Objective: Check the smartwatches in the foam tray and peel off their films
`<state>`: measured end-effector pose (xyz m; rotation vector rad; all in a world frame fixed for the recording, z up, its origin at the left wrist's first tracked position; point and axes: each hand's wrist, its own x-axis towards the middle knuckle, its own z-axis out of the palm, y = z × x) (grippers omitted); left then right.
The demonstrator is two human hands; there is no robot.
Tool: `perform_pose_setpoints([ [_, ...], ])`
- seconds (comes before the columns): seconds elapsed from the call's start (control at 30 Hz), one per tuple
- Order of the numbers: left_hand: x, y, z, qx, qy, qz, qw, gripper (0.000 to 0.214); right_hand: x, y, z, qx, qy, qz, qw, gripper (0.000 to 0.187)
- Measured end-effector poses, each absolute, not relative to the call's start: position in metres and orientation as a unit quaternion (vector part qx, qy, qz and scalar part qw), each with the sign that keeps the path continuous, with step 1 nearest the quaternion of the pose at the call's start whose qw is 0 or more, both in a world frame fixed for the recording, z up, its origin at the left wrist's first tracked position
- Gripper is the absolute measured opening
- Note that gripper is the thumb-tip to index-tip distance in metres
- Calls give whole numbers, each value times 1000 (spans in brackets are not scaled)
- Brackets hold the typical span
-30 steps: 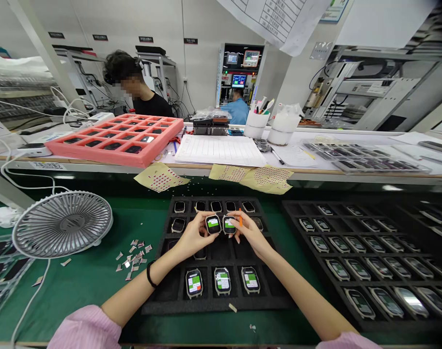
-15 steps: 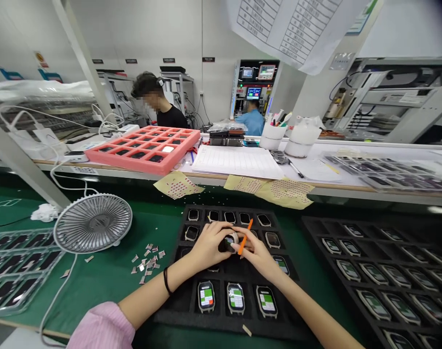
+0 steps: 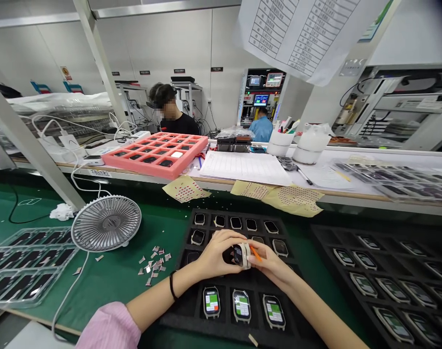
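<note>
While my left hand closes narrowly on a smartwatch above the black foam tray, my right hand pinches an orange stick beside it; the watch sits at my twelve o'clock, held clear of the tray.

My only view rides on the wearer's head, facing forward and tilted down. Close below sit the bare left hand and bare right hand over a black foam tray on a green workbench mat; farther off, past a long white-topped bench, it reaches a white panelled wall.
</note>
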<state>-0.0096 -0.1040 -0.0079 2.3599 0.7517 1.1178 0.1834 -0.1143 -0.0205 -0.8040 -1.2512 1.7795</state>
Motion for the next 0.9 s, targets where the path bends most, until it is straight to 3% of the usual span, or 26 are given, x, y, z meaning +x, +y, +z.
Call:
perform_pose_setpoints([
  [0.33, -7, -100, -12, 855, 256, 407, 193, 49, 181, -113, -20, -307, -483, 715, 402, 54],
  [0.67, -6, -97, -11, 859, 251, 406, 186, 47, 178, -114, -18, -304, -508, 693, 412, 52],
  [0.77, -8, -95, -13, 850, 257, 419, 190, 47, 182, -110, -16, -323, -539, 626, 461, 51],
  [0.9, -12, -94, -14, 838, 287, 416, 204, 46, 193, -113, -13, -368, -542, 479, 584, 35],
])
